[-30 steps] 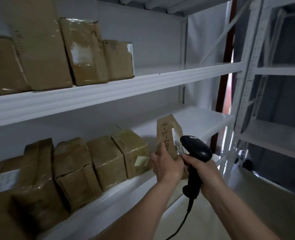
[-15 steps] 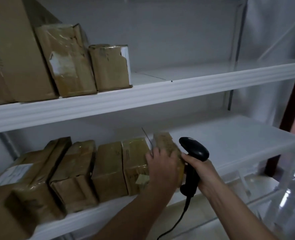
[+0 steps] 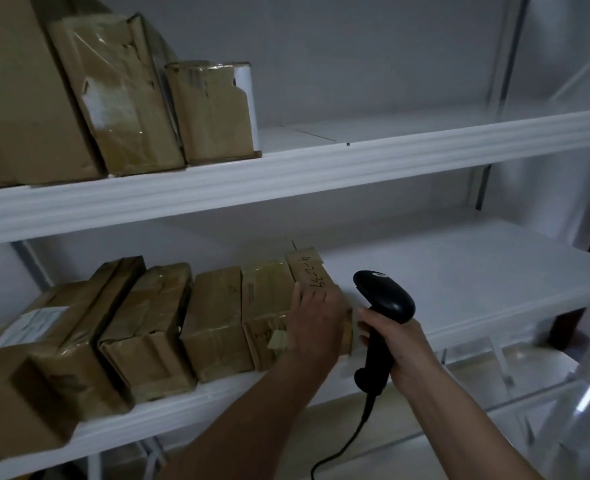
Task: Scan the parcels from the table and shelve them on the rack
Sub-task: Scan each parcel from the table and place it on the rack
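both hands busy: left hand (image 3: 316, 323) on parcel (image 3: 316, 278), right hand (image 3: 402, 344) holding scanner (image 3: 385, 299).

The rack (image 3: 321, 174) is white metal with two shelves in view. The upper shelf (image 3: 373, 133) carries three brown cardboard parcels at its left end, standing on edge and leaning against one another: a large one (image 3: 23, 98), a taped one (image 3: 120, 98), and a smaller one (image 3: 214, 112). The lower shelf (image 3: 459, 271) carries a row of taped brown parcels (image 3: 141, 327) packed side by side. The rightmost parcel (image 3: 316, 282) bears handwritten numbers. The right portion of each shelf is bare.
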